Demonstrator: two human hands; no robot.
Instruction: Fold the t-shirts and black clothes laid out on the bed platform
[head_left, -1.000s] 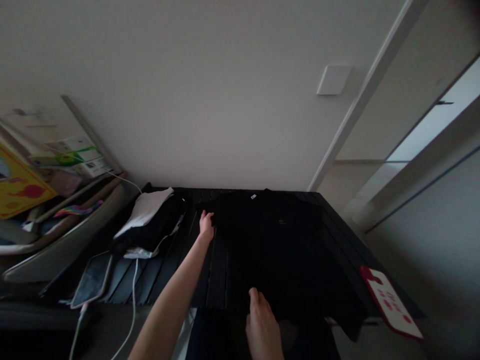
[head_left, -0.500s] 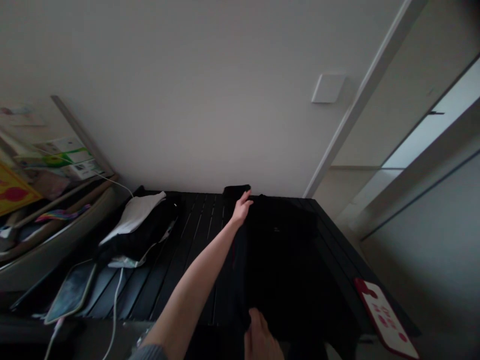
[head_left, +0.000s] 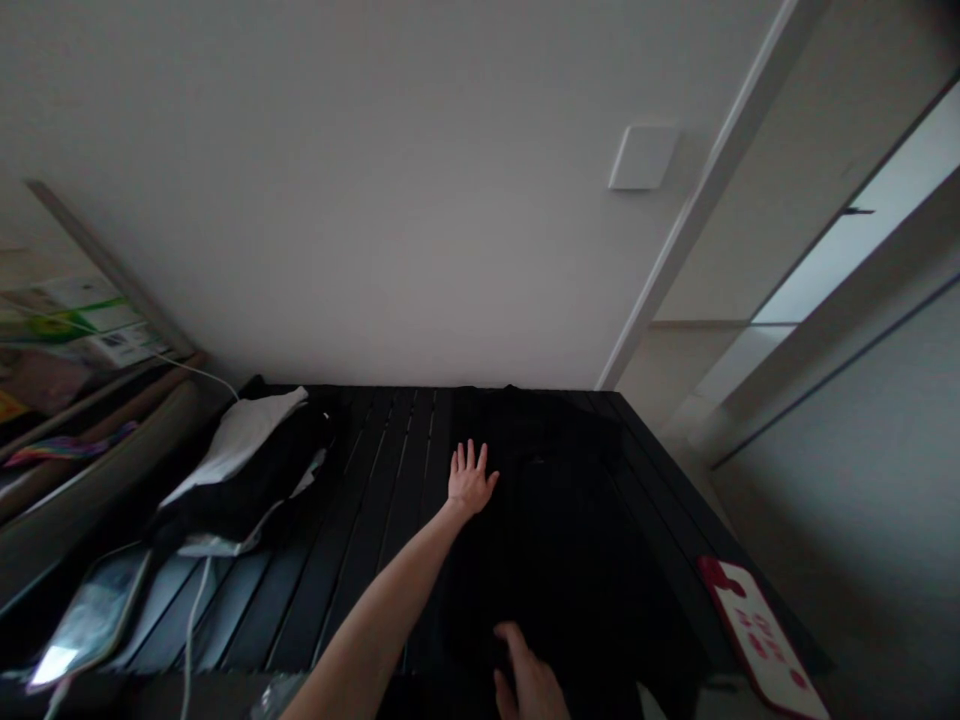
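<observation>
A black garment [head_left: 562, 530] lies spread flat on a dark slatted table [head_left: 382, 500], its details lost in shadow. My left hand [head_left: 471, 480] rests palm down with fingers spread near the garment's left side, holding nothing. At the near edge, my right hand [head_left: 529, 685] lies on the black cloth, partly cut off by the bottom of the picture. Its fingers are apart, and I see no grip on the cloth. To the left stands a folded pile of black cloth [head_left: 247, 495] topped by white cloth [head_left: 232, 435].
A phone [head_left: 94, 620] with a white cable [head_left: 195, 600] lies at the table's near left. A beige tub [head_left: 97, 440] holding papers stands further left. A red-and-white card [head_left: 757, 640] leans at the right edge. A wall [head_left: 375, 200] borders the far side.
My left hand has come back from the garment's far edge and now lies flat and open. The cloth flap it raised has dropped flat. The view has shifted slightly.
</observation>
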